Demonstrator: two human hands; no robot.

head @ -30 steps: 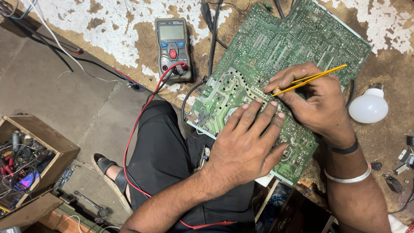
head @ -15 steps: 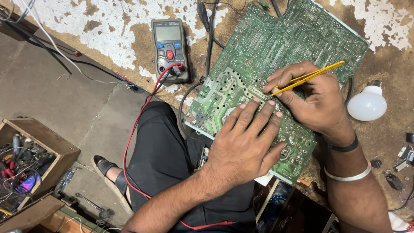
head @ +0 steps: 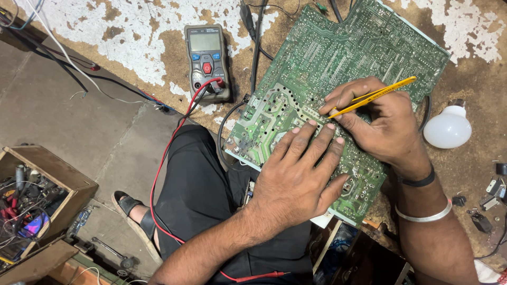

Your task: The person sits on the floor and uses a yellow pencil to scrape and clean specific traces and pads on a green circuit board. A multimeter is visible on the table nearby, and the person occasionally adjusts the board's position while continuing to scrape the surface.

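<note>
Left hand: flat, palm down on the board, fingers spread and straight, gripping nothing; fingertips touch the solder side near the middle.
Right hand: fingers curled shut round a yellow tool, pencil-style grip; its tip end is hidden by the fingers, so contact with the board can't be told.
Board: green, solder side up, tilted, lying partly on the worn bench and partly over the person's lap; both hands rest on its lower half.
Meter: grey, on the bench just left of the board, screen up; red lead runs from it down across the black trousers.
Bulb: white, on the bench just right of the right hand, apart from it.
Box: wooden, lower left on the floor, full of tangled wires and bits.
Wrist: 1 black band and 1 silver bangle on the right arm.
</note>
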